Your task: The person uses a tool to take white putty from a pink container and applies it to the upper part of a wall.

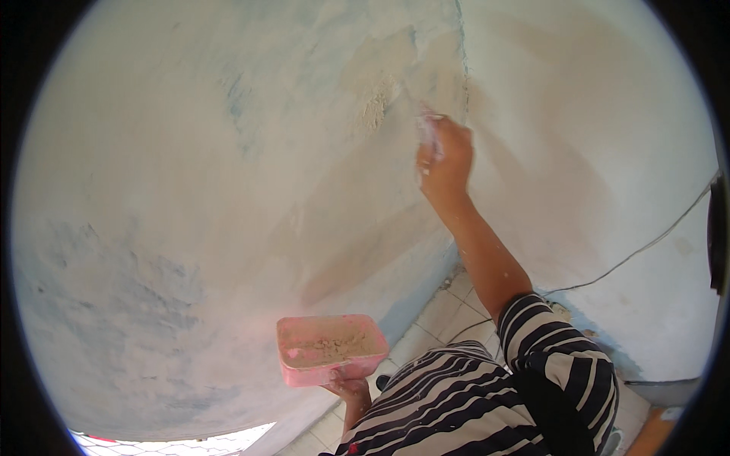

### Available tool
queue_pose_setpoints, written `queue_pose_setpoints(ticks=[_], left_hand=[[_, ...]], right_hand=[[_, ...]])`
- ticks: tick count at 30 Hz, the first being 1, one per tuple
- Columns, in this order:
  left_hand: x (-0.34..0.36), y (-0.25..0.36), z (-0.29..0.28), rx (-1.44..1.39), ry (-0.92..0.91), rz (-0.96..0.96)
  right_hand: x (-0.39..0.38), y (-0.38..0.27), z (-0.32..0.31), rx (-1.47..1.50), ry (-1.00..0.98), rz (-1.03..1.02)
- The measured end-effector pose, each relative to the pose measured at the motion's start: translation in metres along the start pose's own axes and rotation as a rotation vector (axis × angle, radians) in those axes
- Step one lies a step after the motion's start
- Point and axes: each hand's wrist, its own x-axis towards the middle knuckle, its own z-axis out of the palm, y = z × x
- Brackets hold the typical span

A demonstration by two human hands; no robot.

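My left hand (pixel 351 386) supports a pink rectangular tub (pixel 327 375) from below, close to my body. Lumpy beige filler (pixel 338 346) lies in the tub and smears its inner walls. Up against the wall, near the corner, my right hand (pixel 449 152) is closed round the pale, smeared handle of a putty knife (pixel 430 137). The knife's blade is blurred and hard to make out. Just left of it, a rough patch of beige filler (pixel 375 105) clings to the wall. Some filler is stuck to my right fingers.
The pale blue wall (pixel 175 175) carries beige smears and bluish patches. A second wall (pixel 593 152) meets it at a cracked corner. A thin cable (pixel 646 247) runs along the right wall. Below are floor tiles (pixel 445 315) and, lower left, a bright opening with mesh (pixel 182 447).
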Motion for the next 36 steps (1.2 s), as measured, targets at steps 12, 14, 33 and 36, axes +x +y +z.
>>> queue_pose_setpoints(ticks=[12, 14, 33, 36], left_hand=[[0.005, 0.011, 0.011, 0.016, 0.017, 0.012], [0.003, 0.01, 0.008, 0.028, 0.033, 0.012], [-0.001, 0.026, 0.001, 0.027, 0.017, 0.024], [0.008, 0.03, 0.004, 0.01, 0.01, 0.037]], right_hand=[[0.006, 0.003, 0.006, -0.081, -0.039, 0.045], [-0.012, -0.025, 0.031, -0.162, -0.049, -0.175], [-0.002, -0.039, 0.021, 0.079, -0.077, -0.119], [-0.008, -0.061, 0.006, 0.151, -0.145, -0.305]])
